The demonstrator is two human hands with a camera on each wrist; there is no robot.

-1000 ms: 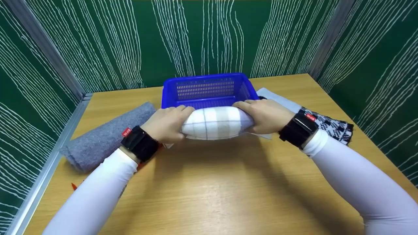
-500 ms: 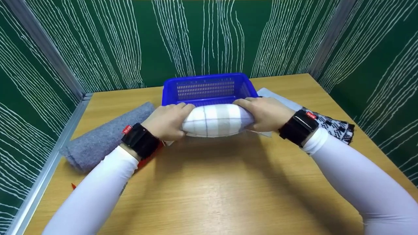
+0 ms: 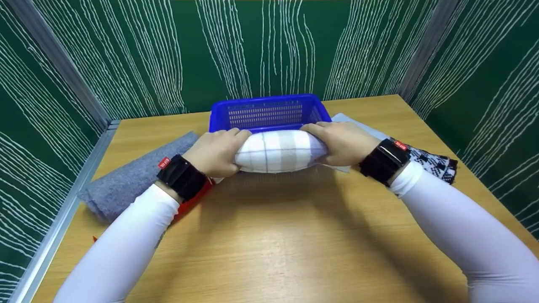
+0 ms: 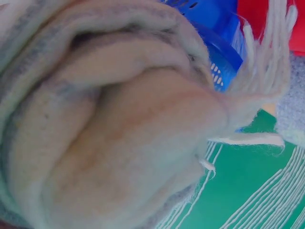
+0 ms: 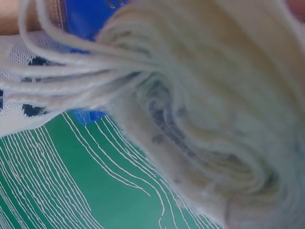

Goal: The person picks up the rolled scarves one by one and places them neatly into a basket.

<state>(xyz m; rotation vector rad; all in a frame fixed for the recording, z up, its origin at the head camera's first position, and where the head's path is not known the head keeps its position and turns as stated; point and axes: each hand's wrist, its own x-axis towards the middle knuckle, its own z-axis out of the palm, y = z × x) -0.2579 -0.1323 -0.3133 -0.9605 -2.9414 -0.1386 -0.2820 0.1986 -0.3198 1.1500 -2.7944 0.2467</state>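
Observation:
A rolled scarf [image 3: 280, 151], white with beige and grey-blue plaid bands, is held crosswise just in front of the blue basket [image 3: 265, 100]. My left hand [image 3: 218, 153] grips its left end, and my right hand [image 3: 344, 144] grips the right end. Both thumbs are on the near side, with fingers over the top. Up close, the left wrist view shows thick folded layers of the scarf [image 4: 128, 143] and a loose fringe [image 4: 267, 71]. In the right wrist view its coiled end [image 5: 167, 119] trails pale fringe strands [image 5: 71, 78].
A rolled grey fabric [image 3: 139, 181] lies on the table [image 3: 273, 252] to the left, beside a red item [image 3: 193, 206] partly under my left forearm. At right lies a black-and-white patterned knit [image 3: 429, 162] with a plain pale section. Green walls with white lines enclose the table.
Both hands have shifted the rolled scarf slightly up and away, so it overlaps more of the basket in the head view. More of the red item shows by the left wrist.

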